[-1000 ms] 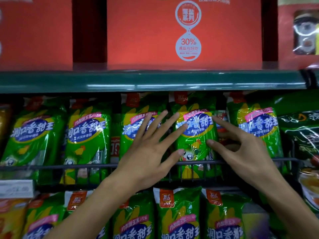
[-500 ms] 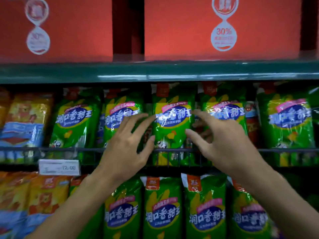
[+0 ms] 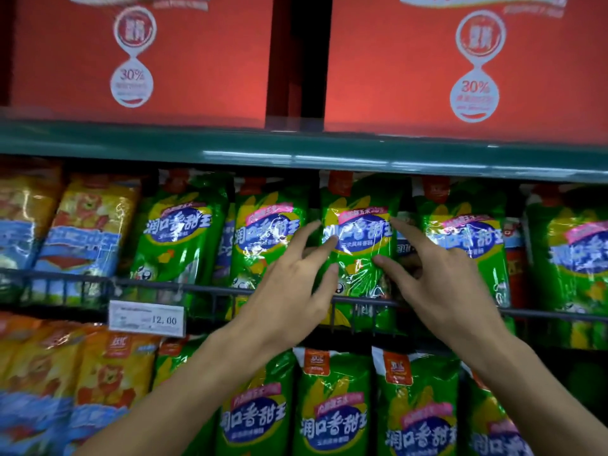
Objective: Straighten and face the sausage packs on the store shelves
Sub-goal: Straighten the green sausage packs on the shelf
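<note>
Both arms up; left hand [image 3: 289,284] & right hand [image 3: 450,278], grips spread, flank green sausage pack [image 3: 360,245].

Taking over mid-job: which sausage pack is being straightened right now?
Under the green shelf edge, find the wire-fronted row. It is the green pack third from the yellow packs, the only one framed by the left hand and right hand.

This is a shop aisle, a grocery or supermarket. Rows of identical green sausage packs [image 3: 360,248] stand faced behind a wire shelf rail [image 3: 204,288], with yellow packs [image 3: 88,232] beside them. A price tag [image 3: 147,318] reading 12.00 hangs on the rail, and red cartons [image 3: 467,64] marked 30% sit on the green shelf [image 3: 296,149] above.
</note>
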The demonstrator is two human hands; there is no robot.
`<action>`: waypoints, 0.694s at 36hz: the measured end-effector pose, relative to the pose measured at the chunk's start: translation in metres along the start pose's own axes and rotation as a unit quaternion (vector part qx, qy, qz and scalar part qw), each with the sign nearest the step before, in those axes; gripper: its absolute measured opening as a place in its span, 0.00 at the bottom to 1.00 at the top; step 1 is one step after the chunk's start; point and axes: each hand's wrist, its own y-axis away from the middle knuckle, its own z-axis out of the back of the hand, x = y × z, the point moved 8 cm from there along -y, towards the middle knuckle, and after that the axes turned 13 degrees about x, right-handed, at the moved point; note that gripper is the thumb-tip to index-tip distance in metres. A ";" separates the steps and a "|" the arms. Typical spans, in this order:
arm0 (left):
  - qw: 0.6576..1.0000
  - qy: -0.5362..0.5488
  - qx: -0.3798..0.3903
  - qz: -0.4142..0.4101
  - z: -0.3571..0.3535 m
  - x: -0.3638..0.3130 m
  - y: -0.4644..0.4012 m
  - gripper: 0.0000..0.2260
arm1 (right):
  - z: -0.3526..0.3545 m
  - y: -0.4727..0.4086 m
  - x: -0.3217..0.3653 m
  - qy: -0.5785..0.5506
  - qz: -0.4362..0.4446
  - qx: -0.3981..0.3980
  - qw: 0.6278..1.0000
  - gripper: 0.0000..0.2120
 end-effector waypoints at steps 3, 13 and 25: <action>0.999 -0.018 0.030 0.003 -0.005 0.001 0.003 0.24 | 0.001 0.002 0.003 0.001 0.002 0.007 1.000 0.31; 0.995 -0.081 -0.021 -0.049 0.010 0.012 0.016 0.22 | 0.002 0.003 -0.002 -0.060 -0.008 0.013 0.998 0.29; 0.991 -0.011 -0.115 0.066 0.070 0.091 0.051 0.24 | 0.006 0.030 0.088 -0.046 0.192 -0.125 0.972 0.11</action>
